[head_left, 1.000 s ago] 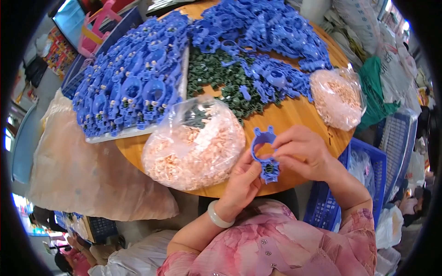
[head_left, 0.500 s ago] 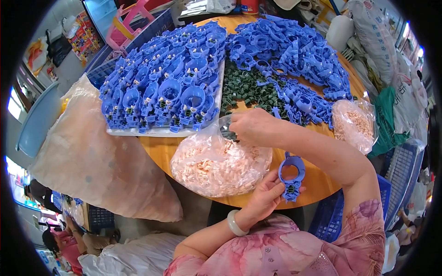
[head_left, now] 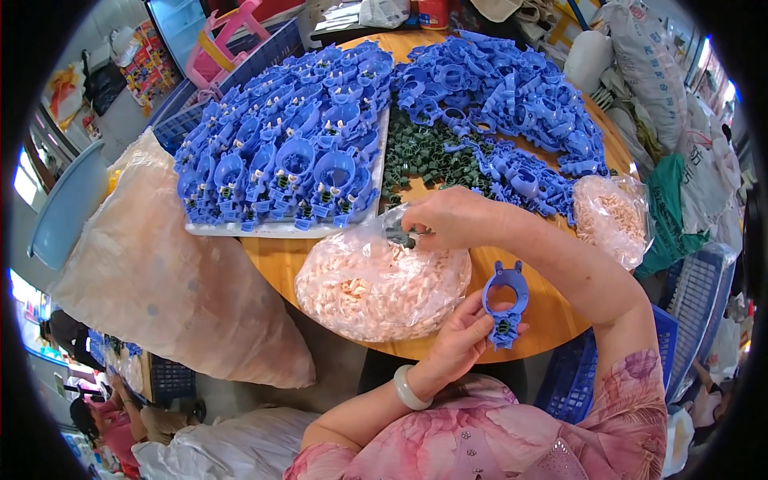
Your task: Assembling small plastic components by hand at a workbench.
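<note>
My left hand [head_left: 462, 334] grips a blue plastic ring-shaped part [head_left: 504, 333] near the table's front edge. That part has two small knobs on top and a dark green piece set in its lower body. At the mouth of a clear plastic bag [head_left: 382, 288] filled with small pale pink pieces, my right hand [head_left: 450, 218] has its fingers bent and pinched together. What lies between those fingertips is hidden. Just beyond the right hand spreads a pile of small dark green parts [head_left: 424, 152].
A white tray [head_left: 280, 232] bears rows of blue parts with pale and green pieces fitted. Loose blue parts [head_left: 512, 88] heap at the back right of the wooden table [head_left: 552, 320]. A second bag of pale pieces [head_left: 610, 214] sits right; a large sack [head_left: 184, 280] stands left.
My right hand has shifted slightly at the bag's mouth, its fingers curling. My left hand and the blue part have risen a touch in the picture.
</note>
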A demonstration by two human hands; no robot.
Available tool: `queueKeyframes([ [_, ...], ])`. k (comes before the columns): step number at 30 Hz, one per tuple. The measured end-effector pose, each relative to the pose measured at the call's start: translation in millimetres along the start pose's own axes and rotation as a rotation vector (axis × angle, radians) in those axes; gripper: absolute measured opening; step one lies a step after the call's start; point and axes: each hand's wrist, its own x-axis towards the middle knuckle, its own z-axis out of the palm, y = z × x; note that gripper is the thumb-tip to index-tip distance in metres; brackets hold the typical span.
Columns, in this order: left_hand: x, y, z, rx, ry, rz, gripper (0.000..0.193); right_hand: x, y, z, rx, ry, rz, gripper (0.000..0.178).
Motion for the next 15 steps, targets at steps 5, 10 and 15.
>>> queueKeyframes([
  [5, 1.1, 0.9, 1.0, 0.034, -0.016, -0.012, 0.044, -1.4, -5.3, 0.4, -0.016, -0.019, -0.106, 0.019],
  [10, 2.1, 0.5, 1.8, 0.087, 0.0, -0.001, 0.048, 16.0, -1.4, 13.8, -0.045, -0.133, -0.103, 0.02],
  [15, 1.1, 1.9, 1.9, 0.08, -0.004, 0.009, 0.049, 13.2, -3.2, 9.0, 0.085, -0.022, -0.105, 0.016],
])
